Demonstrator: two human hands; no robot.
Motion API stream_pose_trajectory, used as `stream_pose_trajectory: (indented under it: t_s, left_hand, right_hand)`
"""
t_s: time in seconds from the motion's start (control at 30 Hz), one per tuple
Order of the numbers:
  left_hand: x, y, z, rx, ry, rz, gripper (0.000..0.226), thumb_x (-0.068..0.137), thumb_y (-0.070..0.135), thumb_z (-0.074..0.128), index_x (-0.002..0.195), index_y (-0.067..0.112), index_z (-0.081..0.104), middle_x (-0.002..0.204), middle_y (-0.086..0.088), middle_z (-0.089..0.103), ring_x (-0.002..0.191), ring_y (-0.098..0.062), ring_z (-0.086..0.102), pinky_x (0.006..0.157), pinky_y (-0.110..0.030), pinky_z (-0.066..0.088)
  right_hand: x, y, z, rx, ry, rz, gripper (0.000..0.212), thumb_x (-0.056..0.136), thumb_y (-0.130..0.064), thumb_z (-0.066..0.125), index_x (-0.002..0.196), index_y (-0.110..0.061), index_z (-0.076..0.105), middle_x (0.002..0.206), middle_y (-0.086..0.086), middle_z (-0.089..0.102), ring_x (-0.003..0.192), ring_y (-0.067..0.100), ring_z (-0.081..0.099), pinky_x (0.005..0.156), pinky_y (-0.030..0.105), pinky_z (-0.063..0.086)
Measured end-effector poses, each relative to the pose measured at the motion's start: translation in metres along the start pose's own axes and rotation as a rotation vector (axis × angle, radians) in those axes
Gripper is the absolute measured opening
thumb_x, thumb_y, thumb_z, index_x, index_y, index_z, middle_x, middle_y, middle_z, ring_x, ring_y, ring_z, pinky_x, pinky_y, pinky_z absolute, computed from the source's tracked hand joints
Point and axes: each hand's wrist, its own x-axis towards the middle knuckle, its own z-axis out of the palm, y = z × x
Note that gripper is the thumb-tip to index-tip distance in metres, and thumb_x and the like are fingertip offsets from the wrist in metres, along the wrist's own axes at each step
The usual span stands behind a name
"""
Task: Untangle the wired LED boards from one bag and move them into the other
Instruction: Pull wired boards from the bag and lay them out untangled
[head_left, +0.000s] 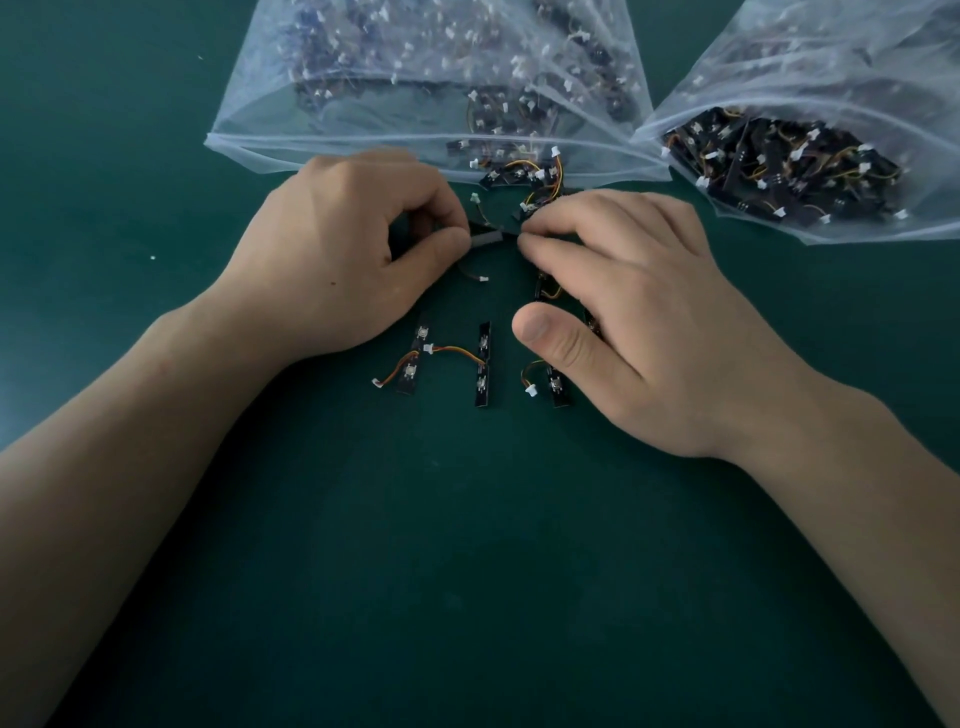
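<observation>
Now | left hand (332, 249), right hand (623, 291): both grips pinching one LED board (488, 237) | bag (270, 104) at 12 o'clock, second bag (883, 52) at 2 o'clock

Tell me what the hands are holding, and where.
One LED board, pinched between them: the left hand at its left end, the right hand at its right end.

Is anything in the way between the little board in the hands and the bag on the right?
Only the right hand itself lies between the pinched board and the right bag; nothing else visible blocks that stretch of table.
</observation>
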Motion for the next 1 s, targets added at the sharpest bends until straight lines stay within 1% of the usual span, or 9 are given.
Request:
stream_pose_trajectory:
  t_s: [0.1,0.23,0.33,0.43,0.63,0.7,0.83,0.9,1.0]
  left_hand:
    - [0.001,-0.002,0.000,0.003,0.006,0.015,0.014,0.096,0.034,0.063,0.097,0.025,0.074,0.088,0.015,0.060,0.080,-0.015,0.056,0.074,-0.046,0.053]
    - [0.000,-0.005,0.000,0.006,0.001,0.035,0.015,0.099,0.022,0.060,0.104,0.023,0.074,0.088,0.018,0.057,0.079,-0.012,0.054,0.074,-0.041,0.051]
    - [0.000,-0.004,0.000,-0.008,-0.014,0.031,0.016,0.095,0.027,0.060,0.103,0.026,0.074,0.087,0.022,0.057,0.078,0.000,0.055,0.070,-0.034,0.044]
    - [-0.001,-0.003,-0.002,-0.014,-0.040,0.028,0.015,0.091,0.033,0.063,0.102,0.029,0.073,0.089,0.021,0.059,0.077,0.003,0.055,0.070,-0.032,0.044]
    - [-0.001,-0.001,-0.004,0.030,-0.032,0.042,0.014,0.098,0.030,0.064,0.107,0.026,0.073,0.088,0.022,0.057,0.077,-0.005,0.054,0.072,-0.039,0.051]
    - [-0.002,0.002,-0.005,0.088,-0.030,0.056,0.014,0.099,0.030,0.062,0.111,0.030,0.070,0.093,0.020,0.058,0.078,-0.009,0.051,0.072,-0.041,0.053]
    - [-0.004,0.007,-0.004,0.157,-0.020,0.047,0.025,0.102,0.031,0.056,0.126,0.035,0.062,0.103,0.025,0.058,0.084,-0.015,0.056,0.073,-0.044,0.055]
    - [-0.003,0.005,-0.004,0.084,-0.033,0.021,0.032,0.101,0.028,0.054,0.132,0.034,0.059,0.098,0.020,0.062,0.075,-0.011,0.052,0.073,-0.045,0.055]
    - [-0.003,0.002,-0.005,-0.002,-0.051,0.030,0.037,0.100,0.019,0.052,0.134,0.032,0.062,0.093,0.014,0.064,0.077,-0.007,0.055,0.073,-0.045,0.053]
  right_hand:
    - [0.001,0.003,-0.002,-0.013,0.110,0.044,0.061,0.106,-0.056,0.038,0.130,-0.008,0.069,0.135,0.001,0.063,0.131,0.024,0.053,0.116,0.043,0.029]
    - [0.003,0.021,-0.012,0.046,0.319,0.152,0.035,0.105,-0.035,0.054,0.104,-0.010,0.078,0.107,0.003,0.075,0.102,0.027,0.067,0.100,0.048,0.048]
    - [0.001,0.031,-0.017,0.034,0.361,0.247,0.024,0.099,-0.029,0.062,0.094,-0.013,0.079,0.093,0.004,0.075,0.089,0.025,0.067,0.087,0.045,0.053]
    - [0.001,0.031,-0.017,0.094,0.323,0.328,0.007,0.091,-0.029,0.073,0.095,-0.023,0.076,0.090,-0.006,0.073,0.085,0.015,0.067,0.085,0.040,0.055]
    - [0.002,0.036,-0.011,0.089,0.308,0.254,0.027,0.098,-0.011,0.063,0.122,-0.016,0.075,0.101,0.001,0.063,0.088,0.016,0.058,0.083,0.031,0.047]
    - [0.002,0.036,-0.011,0.099,0.304,0.246,0.025,0.099,-0.010,0.060,0.118,-0.015,0.076,0.102,0.002,0.060,0.089,0.018,0.057,0.083,0.031,0.045]
    - [0.001,0.035,-0.012,0.092,0.344,0.222,0.018,0.097,-0.013,0.062,0.105,-0.018,0.078,0.109,0.003,0.060,0.108,0.024,0.058,0.100,0.039,0.045]
    - [0.001,0.035,-0.013,0.083,0.386,0.212,0.019,0.096,-0.015,0.063,0.104,-0.019,0.079,0.105,0.001,0.059,0.106,0.025,0.058,0.095,0.036,0.044]
    - [0.000,0.035,-0.013,0.104,0.370,0.178,0.020,0.094,-0.012,0.064,0.102,-0.019,0.081,0.092,0.006,0.065,0.086,0.027,0.061,0.081,0.036,0.047]
